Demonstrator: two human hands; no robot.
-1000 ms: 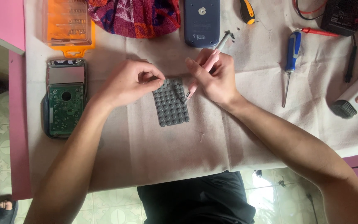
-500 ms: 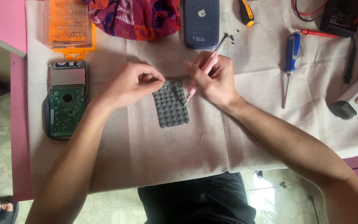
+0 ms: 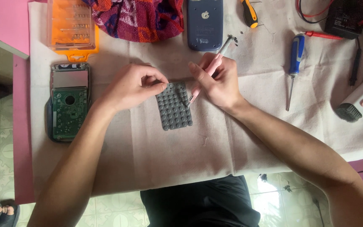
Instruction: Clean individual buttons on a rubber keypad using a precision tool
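Observation:
A grey rubber keypad mat (image 3: 174, 109) with rows of round bumps lies flat on the white cloth (image 3: 215, 143) at the centre. My left hand (image 3: 132, 86) pinches its upper left corner with curled fingers. My right hand (image 3: 217, 80) grips a slim pink brush tool (image 3: 213, 67), bristles pointing up and away, its lower tip touching the mat's upper right part.
An opened calculator with a green circuit board (image 3: 68, 103) lies at left, below an orange bit case (image 3: 72, 25). A patterned cloth (image 3: 139, 19), a blue back cover (image 3: 204, 25), a blue screwdriver (image 3: 295, 63), a yellow-handled tool (image 3: 248, 12), a multimeter with leads (image 3: 345, 17) and a white brush (image 3: 360, 101) lie around.
The pink tool's tip has shifted slightly over the keypad mat. Both hands stay at the mat's upper edge.

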